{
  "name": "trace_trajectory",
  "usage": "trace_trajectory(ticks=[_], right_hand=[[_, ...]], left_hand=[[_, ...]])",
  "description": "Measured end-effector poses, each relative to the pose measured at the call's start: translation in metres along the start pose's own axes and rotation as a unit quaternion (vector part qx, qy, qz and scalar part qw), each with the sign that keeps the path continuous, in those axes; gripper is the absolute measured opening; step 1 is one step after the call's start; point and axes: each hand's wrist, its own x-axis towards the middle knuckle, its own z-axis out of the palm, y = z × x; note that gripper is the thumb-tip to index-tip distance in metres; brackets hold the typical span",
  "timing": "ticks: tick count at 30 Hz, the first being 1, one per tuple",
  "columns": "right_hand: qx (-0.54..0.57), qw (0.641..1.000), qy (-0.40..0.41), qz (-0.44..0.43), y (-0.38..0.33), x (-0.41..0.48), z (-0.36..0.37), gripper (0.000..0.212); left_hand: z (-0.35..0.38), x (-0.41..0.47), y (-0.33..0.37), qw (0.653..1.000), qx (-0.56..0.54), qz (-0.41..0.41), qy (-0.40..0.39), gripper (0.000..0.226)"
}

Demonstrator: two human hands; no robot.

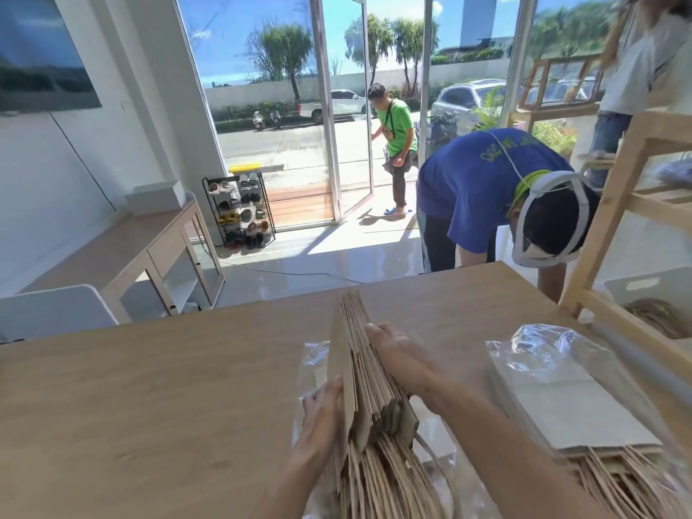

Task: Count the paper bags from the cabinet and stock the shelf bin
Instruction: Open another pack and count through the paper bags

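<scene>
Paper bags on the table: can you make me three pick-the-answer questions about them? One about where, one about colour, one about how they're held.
1. Where is the plastic-wrapped pack?
A) on the table, right of the held stack
B) in a bucket
C) hanging on a wall
2. What colour are the bags?
A) white
B) brown
C) green
3. How is the held stack?
A) lying flat
B) on edge between the left hand and right hand
C) rolled up
Answers:
1 A: it lies on the tabletop beside the right arm.
2 B: plain brown paper.
3 B: a hand presses each side.
</scene>
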Motion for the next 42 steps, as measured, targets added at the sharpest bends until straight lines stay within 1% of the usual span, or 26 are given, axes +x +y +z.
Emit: trace_trajectory(ticks=[1,2,3,4,5,6,7,8,10,11,13,15,18,20,23,26,28,30,32,34,36,38,39,41,42], right_hand=[[0.018,1.0,-0.003,-0.004,0.0,-0.001,0.002,0.052],[0.049,0.999,-0.019,-0.001,-0.001,-0.003,0.003,0.044],[0.08,0.996,-0.044,0.005,-0.002,-0.005,0.004,0.037],[0.102,0.992,-0.07,0.01,-0.002,-0.006,0.006,0.034],[0.114,0.989,-0.089,0.011,-0.001,-0.006,0.007,0.032],[0.121,0.988,-0.099,0.01,-0.001,-0.006,0.009,0.032],[0.129,0.987,-0.1,0.009,-0.001,-0.004,0.012,0.032],[0.137,0.986,-0.096,0.009,-0.001,-0.003,0.013,0.031],[0.141,0.987,-0.082,-0.003,-0.002,0.0,0.016,0.028],[0.144,0.987,-0.073,-0.011,-0.002,0.001,0.016,0.027],[0.159,0.985,-0.067,-0.021,-0.003,0.003,0.019,0.025],[0.173,0.982,-0.067,-0.026,-0.001,0.005,0.022,0.023],[0.182,0.979,-0.073,-0.046,-0.001,0.006,0.02,0.022],[0.183,0.979,-0.074,-0.057,0.002,0.007,0.017,0.021],[0.162,0.982,-0.064,-0.077,0.005,0.008,0.012,0.025],[0.147,0.982,-0.045,-0.107,0.004,0.012,0.007,0.039],[0.126,0.982,-0.048,-0.129,0.002,0.016,0.003,0.042],[0.096,0.985,-0.047,-0.139,-0.003,0.019,-0.001,0.043],[0.07,0.987,-0.034,-0.14,-0.011,0.021,-0.005,0.042],[0.03,0.989,-0.009,-0.145,-0.021,0.024,-0.008,0.031],[-0.062,0.985,0.009,-0.159,-0.027,0.028,-0.011,0.018],[-0.136,0.977,0.013,-0.163,-0.027,0.033,-0.01,0.012],[-0.144,0.976,0.01,-0.163,-0.026,0.034,-0.01,0.011],[-0.144,0.976,-0.004,-0.161,-0.025,0.038,-0.007,0.025],[-0.146,0.977,-0.012,-0.155,-0.026,0.039,-0.006,0.026]], left_hand=[[-0.002,-0.007,0.012,1.0,-0.017,0.012,0.0,0.074],[-0.004,-0.011,0.022,0.999,-0.04,0.033,0.01,0.061],[-0.006,-0.018,0.034,0.996,-0.059,0.064,0.022,0.044],[-0.01,-0.022,0.043,0.993,-0.078,0.086,0.032,0.031],[-0.013,-0.024,0.051,0.99,-0.096,0.102,0.032,0.027],[-0.017,-0.027,0.059,0.989,-0.104,0.108,0.019,0.03],[-0.021,-0.029,0.065,0.989,-0.101,0.108,0.001,0.042],[-0.025,-0.03,0.072,0.992,-0.079,0.1,-0.021,0.059],[-0.035,-0.031,0.084,0.995,-0.003,0.082,-0.057,0.089],[-0.038,-0.032,0.09,0.994,0.041,0.076,-0.071,0.096],[-0.042,-0.03,0.098,0.991,0.104,0.06,-0.065,0.102],[-0.04,-0.027,0.1,0.988,0.136,0.049,-0.05,0.105],[-0.038,-0.026,0.1,0.987,0.142,0.049,-0.056,0.099],[-0.038,-0.025,0.098,0.987,0.136,0.051,-0.069,0.099],[-0.035,-0.024,0.096,0.985,0.132,0.081,-0.071,0.097],[-0.031,-0.025,0.095,0.985,0.116,0.105,-0.068,0.1],[-0.031,-0.024,0.094,0.985,0.111,0.112,-0.072,0.103],[-0.031,-0.025,0.095,0.983,0.119,0.117,-0.081,0.099],[-0.031,-0.029,0.097,0.979,0.123,0.132,-0.089,0.089],[-0.033,-0.032,0.097,0.975,0.128,0.154,-0.097,0.077],[-0.036,-0.031,0.097,0.972,0.131,0.169,-0.093,0.07],[-0.038,-0.029,0.097,0.972,0.133,0.172,-0.092,0.065],[-0.038,-0.029,0.097,0.971,0.133,0.174,-0.092,0.064],[-0.039,-0.029,0.097,0.971,0.134,0.175,-0.09,0.063],[-0.039,-0.029,0.097,0.971,0.134,0.175,-0.09,0.062]])
